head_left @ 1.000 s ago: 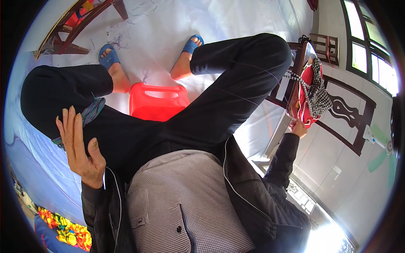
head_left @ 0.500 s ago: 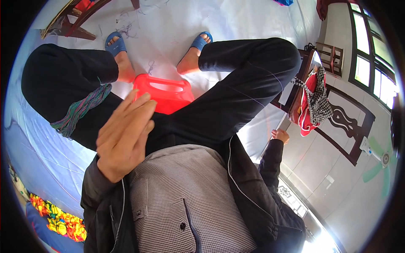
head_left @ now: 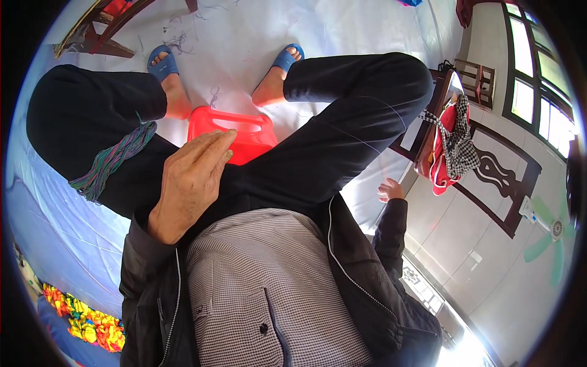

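Note:
I sit on a red plastic stool [head_left: 244,131] with my legs in black trousers spread to either side. My left hand [head_left: 191,180] lies flat, fingers together and stretched out, over my lap at the stool's near edge; it holds nothing. A bundle of multicoloured threads [head_left: 113,160] lies draped over my left thigh, a little to the left of that hand. My right hand [head_left: 390,189] hangs out to the right by my side, fingers loosely apart and empty, near the white floor sheet.
My feet in blue sandals [head_left: 164,61] rest on a white sheet [head_left: 244,30]. A dark wooden chair [head_left: 489,177] with red and checked cloth [head_left: 452,144] stands at the right. Wooden furniture [head_left: 98,37] is at upper left, bright yellow-red material [head_left: 85,318] at lower left.
My left hand has come from the left side across to my lap and lowered flat onto it. My right hand has left the chair and dropped down beside me.

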`<state>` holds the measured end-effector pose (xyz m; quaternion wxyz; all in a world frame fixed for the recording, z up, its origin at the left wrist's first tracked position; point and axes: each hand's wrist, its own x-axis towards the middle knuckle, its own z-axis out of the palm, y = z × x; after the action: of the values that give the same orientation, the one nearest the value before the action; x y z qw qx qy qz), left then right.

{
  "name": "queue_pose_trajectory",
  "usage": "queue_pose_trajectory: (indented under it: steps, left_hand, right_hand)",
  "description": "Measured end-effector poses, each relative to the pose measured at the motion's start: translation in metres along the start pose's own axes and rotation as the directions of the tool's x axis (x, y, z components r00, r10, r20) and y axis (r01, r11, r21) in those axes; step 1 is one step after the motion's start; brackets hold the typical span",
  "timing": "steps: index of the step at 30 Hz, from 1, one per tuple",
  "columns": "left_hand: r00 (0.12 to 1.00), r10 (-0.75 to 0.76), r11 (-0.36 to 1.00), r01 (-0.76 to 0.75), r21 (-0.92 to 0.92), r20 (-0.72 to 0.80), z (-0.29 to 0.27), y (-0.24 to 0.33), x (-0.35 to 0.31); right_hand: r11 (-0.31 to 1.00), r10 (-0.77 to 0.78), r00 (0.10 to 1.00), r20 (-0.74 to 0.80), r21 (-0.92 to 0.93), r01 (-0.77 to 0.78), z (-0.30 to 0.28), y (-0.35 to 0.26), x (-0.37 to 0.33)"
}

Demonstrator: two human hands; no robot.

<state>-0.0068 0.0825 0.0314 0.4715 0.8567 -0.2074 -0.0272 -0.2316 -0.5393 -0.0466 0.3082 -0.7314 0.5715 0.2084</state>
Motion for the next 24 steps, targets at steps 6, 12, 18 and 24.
queue_pose_trajectory:
  steps: [6, 12, 18, 24]
  left_hand:
    - [0.999, -0.040, 0.998, 0.040, 0.039, -0.003, 0.004, 0.000, -0.001]
    - [0.998, -0.054, 0.999, 0.054, 0.005, 0.019, 0.011, -0.007, 0.002]
    - [0.998, -0.059, 0.998, 0.059, 0.037, 0.010, 0.011, -0.008, 0.000]
    - [0.996, -0.086, 0.996, 0.086, 0.007, 0.018, 0.010, -0.012, -0.003]
  right_hand:
    - [0.523, -0.444, 0.894, -0.065, -0.828, 0.200, -0.042, -0.079, -0.025]
    - [0.410, -0.907, 0.159, -0.390, -0.733, 0.542, 0.006, -0.243, -0.192]
    - [0.019, -0.997, 0.051, 0.053, -0.484, 0.875, 0.116, -0.301, -0.265]
    - [-0.134, -0.973, 0.046, 0.227, -0.712, 0.690, 0.135, -0.293, -0.245]
